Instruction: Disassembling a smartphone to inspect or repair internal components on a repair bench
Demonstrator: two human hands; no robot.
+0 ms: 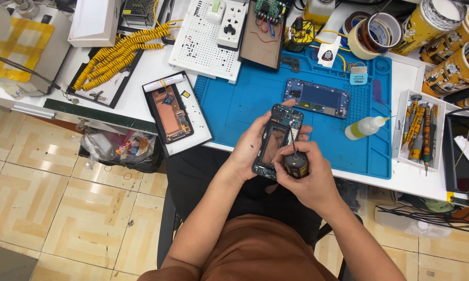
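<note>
My left hand [249,151] grips an opened phone body [276,140], a dark frame with its circuit board exposed at the top, held upright over the near edge of the blue work mat [234,109]. My right hand [310,179] is closed around a small screwdriver [295,156] with a black and gold handle. Its thin shaft points up at the board near the phone's upper right part. Both hands hover just in front of my lap.
A second blue phone frame [318,98] lies on the mat, with a small yellow-capped glue bottle [364,127] to its right. A removed screen [171,113] rests on a tray at left. A rack of screwdrivers [419,130] stands right; tape rolls [372,32] and a power strip [229,23] sit behind.
</note>
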